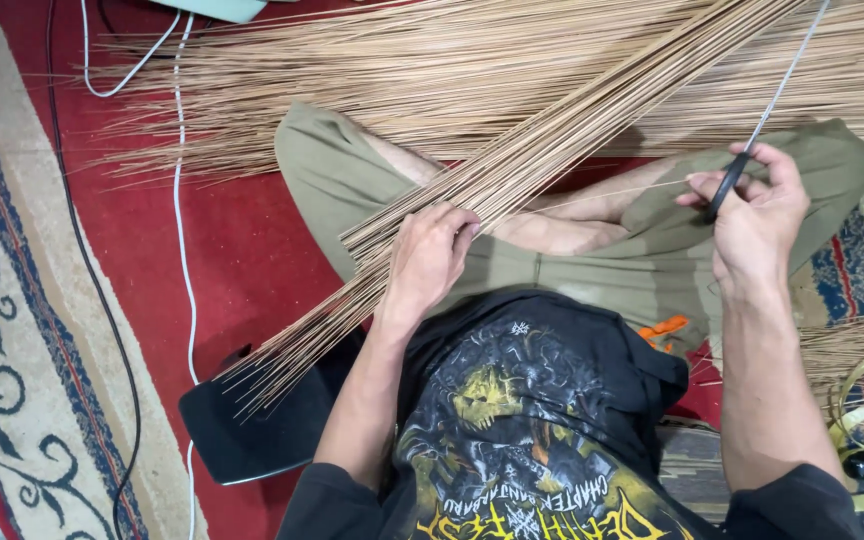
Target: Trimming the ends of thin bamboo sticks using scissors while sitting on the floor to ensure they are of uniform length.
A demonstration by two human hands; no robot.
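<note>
Red patterned carpet [242,240] under a seated person. One bundle of thin sticks [512,170] crosses the lap; left hand [430,258] clenched around it. Right hand [757,215] pinches one black-handled tool [727,187] and a single stick. Two cables, one white [180,200], one black [82,250], run alongside.

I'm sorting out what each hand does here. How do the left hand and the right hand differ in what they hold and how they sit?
The left hand presses down on a thick bundle of sticks across the lap; the right hand pinches a black-handled tool with a thin metal shaft. The left hand lies knuckles up, low over the thigh; the right hand is raised, off to the side. Both are bare.
</note>
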